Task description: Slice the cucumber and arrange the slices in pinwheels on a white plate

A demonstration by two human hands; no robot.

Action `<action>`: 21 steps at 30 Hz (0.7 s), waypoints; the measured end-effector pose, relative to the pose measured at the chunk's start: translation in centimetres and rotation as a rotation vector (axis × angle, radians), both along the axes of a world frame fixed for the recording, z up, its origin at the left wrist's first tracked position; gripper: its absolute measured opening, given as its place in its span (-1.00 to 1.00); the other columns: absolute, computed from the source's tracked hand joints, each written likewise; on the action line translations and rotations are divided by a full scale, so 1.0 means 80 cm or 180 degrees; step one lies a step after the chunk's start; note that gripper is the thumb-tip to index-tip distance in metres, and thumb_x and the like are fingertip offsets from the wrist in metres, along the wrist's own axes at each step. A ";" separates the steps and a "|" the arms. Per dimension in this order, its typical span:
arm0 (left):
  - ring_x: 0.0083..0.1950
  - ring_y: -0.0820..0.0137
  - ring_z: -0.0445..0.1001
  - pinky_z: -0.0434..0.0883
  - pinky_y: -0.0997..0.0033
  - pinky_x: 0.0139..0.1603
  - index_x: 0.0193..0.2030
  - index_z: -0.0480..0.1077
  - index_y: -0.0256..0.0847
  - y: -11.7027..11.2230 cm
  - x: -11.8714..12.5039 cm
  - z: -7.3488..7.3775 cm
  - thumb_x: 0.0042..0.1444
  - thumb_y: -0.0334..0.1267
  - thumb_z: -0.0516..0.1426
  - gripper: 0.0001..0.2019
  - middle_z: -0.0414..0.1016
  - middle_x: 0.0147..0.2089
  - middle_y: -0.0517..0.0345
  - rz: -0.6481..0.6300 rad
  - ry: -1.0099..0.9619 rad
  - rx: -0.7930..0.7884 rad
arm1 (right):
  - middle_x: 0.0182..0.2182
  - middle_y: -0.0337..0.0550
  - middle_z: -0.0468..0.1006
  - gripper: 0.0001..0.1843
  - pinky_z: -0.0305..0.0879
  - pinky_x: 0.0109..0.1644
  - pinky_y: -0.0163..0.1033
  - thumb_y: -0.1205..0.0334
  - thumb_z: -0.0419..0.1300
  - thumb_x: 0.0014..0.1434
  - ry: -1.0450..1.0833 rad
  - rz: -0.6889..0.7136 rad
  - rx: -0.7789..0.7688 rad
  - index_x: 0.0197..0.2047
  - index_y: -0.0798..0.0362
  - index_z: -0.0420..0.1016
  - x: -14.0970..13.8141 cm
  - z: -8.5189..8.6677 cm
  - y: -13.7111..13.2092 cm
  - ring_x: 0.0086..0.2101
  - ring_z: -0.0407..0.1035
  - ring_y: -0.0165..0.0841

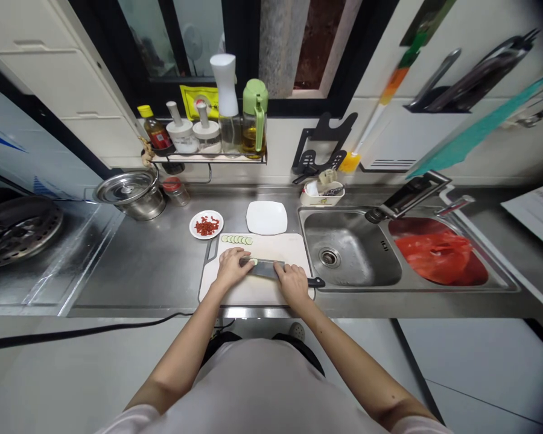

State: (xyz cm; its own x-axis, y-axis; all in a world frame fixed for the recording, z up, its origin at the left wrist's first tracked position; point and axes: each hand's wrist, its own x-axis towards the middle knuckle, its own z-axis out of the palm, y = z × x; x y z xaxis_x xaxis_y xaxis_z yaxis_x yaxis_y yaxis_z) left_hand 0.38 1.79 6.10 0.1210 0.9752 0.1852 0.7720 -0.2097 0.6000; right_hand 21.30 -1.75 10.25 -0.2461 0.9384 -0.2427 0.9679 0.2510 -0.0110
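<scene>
A kitchen knife lies across the white cutting board (235,295), its wide blade (265,270) flat and its black handle (317,282) pointing right. My right hand (294,286) is closed on the knife where blade and handle meet, with fingertips on the blade. At the blade's left end, my left hand (231,268) has its fingers curled in, and its thumb meets a cucumber slice (254,261) on the blade. Part of that slice is hidden by the thumb. Along the board's upper left, several pale green cucumber slices (236,240) overlap in a row.
Behind the board are a plate of chopped red bits (207,225) and a white square plate (266,217). To the right, a sink (350,247) adjoins a basin holding a red plastic bag (434,256). A lidded steel pot (140,199) stands left, below a condiment shelf (208,158).
</scene>
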 end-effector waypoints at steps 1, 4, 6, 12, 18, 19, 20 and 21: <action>0.04 0.18 0.36 0.23 0.10 0.13 -0.13 0.53 -0.06 0.000 0.001 0.000 0.05 -0.03 0.20 -0.72 0.48 -0.06 0.04 -0.0046 0.0028 -0.0039 | -0.12 0.08 0.47 -0.51 0.03 -0.03 -0.14 0.32 -0.08 0.28 0.0006 0.0011 0.0004 0.27 0.02 0.19 0.001 0.001 0.000 -0.09 0.27 -0.20; 0.03 0.19 0.38 0.22 0.08 0.14 -0.16 0.54 -0.01 0.000 0.001 -0.002 0.06 -0.03 0.19 -0.75 0.50 -0.08 0.06 -0.0174 0.0072 -0.0096 | -0.12 0.07 0.47 -0.51 0.03 -0.04 -0.14 0.32 -0.09 0.28 0.0006 0.0043 0.0022 0.27 0.02 0.19 0.002 0.001 -0.002 -0.09 0.26 -0.19; 0.01 0.19 0.40 0.23 0.08 0.12 -0.19 0.54 0.00 0.001 0.001 -0.002 0.06 -0.04 0.19 -0.78 0.51 -0.10 0.08 -0.0249 0.0084 -0.0119 | -0.12 0.07 0.48 -0.51 0.03 -0.04 -0.13 0.33 -0.10 0.28 0.0000 0.0052 0.0032 0.27 0.02 0.20 0.003 0.000 -0.003 -0.10 0.26 -0.19; -0.07 0.24 0.44 0.30 0.19 0.05 -0.25 0.53 -0.07 0.008 0.002 0.002 0.00 -0.17 0.23 -0.84 0.53 -0.18 0.11 -0.0466 -0.0134 -0.0156 | -0.13 0.07 0.48 -0.53 0.03 -0.05 -0.13 0.32 -0.07 0.28 0.0005 0.0046 0.0004 0.24 0.02 0.23 0.006 -0.003 -0.005 -0.10 0.27 -0.18; -0.25 0.34 0.46 0.35 0.36 -0.20 -0.33 0.49 -0.13 0.018 0.008 0.001 0.03 -0.30 0.17 -0.92 0.54 -0.33 0.18 -0.0172 -0.0519 -0.0524 | -0.14 0.06 0.48 -0.53 0.02 -0.06 -0.14 0.33 -0.06 0.27 -0.0016 -0.0002 0.0062 0.23 0.03 0.24 0.012 -0.011 -0.007 -0.11 0.28 -0.20; -0.31 0.37 0.46 0.34 0.39 -0.25 -0.32 0.48 -0.13 0.021 0.009 -0.001 0.03 -0.30 0.16 -0.92 0.54 -0.37 0.20 -0.0067 -0.0629 -0.0610 | -0.15 0.05 0.48 -0.54 0.02 -0.07 -0.15 0.33 -0.05 0.27 -0.0026 -0.0019 0.0060 0.23 0.03 0.24 0.014 -0.012 -0.008 -0.12 0.28 -0.20; -0.35 0.40 0.45 0.33 0.42 -0.29 -0.31 0.48 -0.14 0.025 0.009 -0.003 0.03 -0.30 0.15 -0.91 0.53 -0.39 0.21 0.0050 -0.0726 -0.0676 | -0.15 0.04 0.49 -0.54 0.02 -0.07 -0.15 0.32 -0.05 0.27 -0.0036 -0.0034 0.0055 0.23 0.02 0.25 0.016 -0.014 -0.009 -0.12 0.28 -0.20; -0.37 0.41 0.45 0.33 0.44 -0.31 -0.30 0.48 -0.15 0.031 0.009 -0.006 0.03 -0.30 0.15 -0.90 0.53 -0.41 0.22 0.0175 -0.0792 -0.0717 | -0.16 0.03 0.49 -0.55 0.02 -0.08 -0.15 0.32 -0.04 0.27 -0.0046 -0.0048 0.0051 0.22 0.02 0.26 0.018 -0.015 -0.009 -0.13 0.28 -0.21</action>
State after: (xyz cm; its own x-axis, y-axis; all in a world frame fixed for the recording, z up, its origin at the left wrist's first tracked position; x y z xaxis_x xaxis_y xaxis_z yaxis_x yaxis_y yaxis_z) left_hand 1.10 4.24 5.62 0.0451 0.9988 -0.0184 0.6025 -0.0125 0.7980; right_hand 22.74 -2.48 9.05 -0.2284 0.9458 -0.2310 0.9716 0.2364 0.0070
